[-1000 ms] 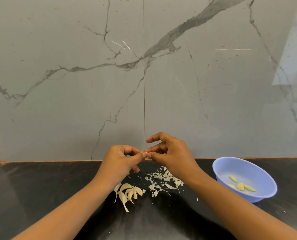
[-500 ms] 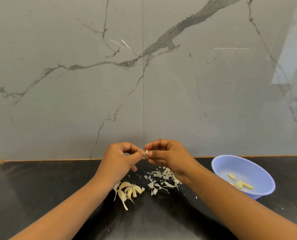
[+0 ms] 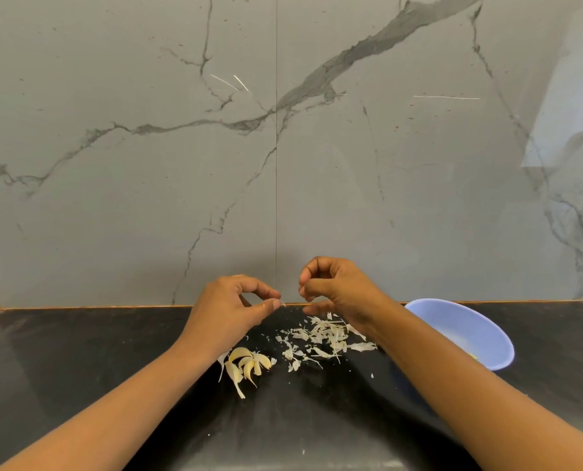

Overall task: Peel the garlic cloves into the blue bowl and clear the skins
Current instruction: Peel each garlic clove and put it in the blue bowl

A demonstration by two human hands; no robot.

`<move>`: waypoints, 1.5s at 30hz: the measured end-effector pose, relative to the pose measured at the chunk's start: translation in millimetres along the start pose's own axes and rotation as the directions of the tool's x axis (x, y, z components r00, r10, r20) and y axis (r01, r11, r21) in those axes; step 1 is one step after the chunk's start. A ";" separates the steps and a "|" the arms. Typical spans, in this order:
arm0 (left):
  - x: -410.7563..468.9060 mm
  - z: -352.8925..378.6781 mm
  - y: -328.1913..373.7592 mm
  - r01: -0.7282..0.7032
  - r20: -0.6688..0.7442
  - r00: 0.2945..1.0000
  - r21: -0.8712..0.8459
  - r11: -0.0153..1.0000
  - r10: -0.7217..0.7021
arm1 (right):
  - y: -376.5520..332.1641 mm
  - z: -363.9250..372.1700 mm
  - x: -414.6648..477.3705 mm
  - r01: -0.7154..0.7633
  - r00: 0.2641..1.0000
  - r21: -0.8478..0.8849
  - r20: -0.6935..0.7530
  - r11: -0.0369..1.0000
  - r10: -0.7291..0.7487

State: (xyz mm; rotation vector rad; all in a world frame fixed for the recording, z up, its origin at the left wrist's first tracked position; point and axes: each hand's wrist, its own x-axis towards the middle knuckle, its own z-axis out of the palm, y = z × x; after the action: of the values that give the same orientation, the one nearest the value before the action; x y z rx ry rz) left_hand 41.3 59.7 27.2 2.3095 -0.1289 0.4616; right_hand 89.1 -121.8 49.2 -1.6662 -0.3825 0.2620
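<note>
Two bare hands are held up over a black desk (image 3: 79, 351), close to its back edge. Behind the desk stands a grey wall (image 3: 147, 198) with dark lines running across it.

The left hand (image 3: 227, 314) is in the middle of the back edge. Its thumb and first finger meet in a little ring. The grip is pressed tight on a tiny garlic piece (image 3: 282, 303). Only a small pale tip sticks out past the thumb.

The right hand (image 3: 342, 290) is just beside the left one, a bit higher, and the two hands do not touch. Its fingers are curled in toward the thumb. I cannot tell if this grip holds anything, because the fingertips hide it.

On the desk under the left wrist lies a small bunch of garlic cloves (image 3: 249, 363). They are cream and yellow, with skin on them, and they touch each other.

Just to the right of them, under the right hand, lies a loose heap of skins (image 3: 320, 338). They are thin, white and torn. A few tiny flakes lie around the heap, some closer to the front edge.

The blue bowl (image 3: 460, 324) sits on the right side of the desk, near the back edge. The right arm crosses in front of it and hides part of it. A little yellow bit (image 3: 473, 356) shows inside the bowl, right by the arm. The bowl is well apart from the bunch of cloves.
</note>
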 end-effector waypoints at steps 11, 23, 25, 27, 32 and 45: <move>-3.0 -0.2 -2.3 -0.122 0.159 0.980 -0.002 0.992 0.121 | -32.4 -30.1 -12.3 -0.044 0.979 -0.371 0.171 0.928 0.115; -4.9 3.7 -2.1 -0.118 0.124 0.986 0.029 0.993 0.113 | -46.8 -139.6 -93.1 -0.178 0.977 -0.500 0.012 0.848 0.212; -2.9 -0.5 -4.7 -0.122 0.133 0.985 0.062 0.991 0.113 | -49.4 -129.6 -89.7 -0.102 0.995 -0.442 -0.039 0.891 0.094; -0.5 -8.4 -7.6 -0.115 0.145 0.985 0.113 0.987 0.098 | -50.4 -103.4 -79.7 0.000 0.993 -0.363 -0.107 0.932 -0.042; 3.0 -35.2 -15.0 -0.072 0.170 0.984 0.107 0.992 0.053 | -31.3 -21.4 -38.5 0.009 1.000 -0.532 -0.010 0.846 -0.017; 18.0 -62.5 -48.7 -0.058 0.187 0.982 0.347 0.936 -0.008 | 2.0 61.8 2.3 0.409 0.904 -0.804 0.422 0.432 -0.070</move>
State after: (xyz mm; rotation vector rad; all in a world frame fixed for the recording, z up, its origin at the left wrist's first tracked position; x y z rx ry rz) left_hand 51.2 139.1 41.3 2.7064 -0.1791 0.2981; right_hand 67.5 -64.7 39.2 -2.5775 -1.1821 0.1056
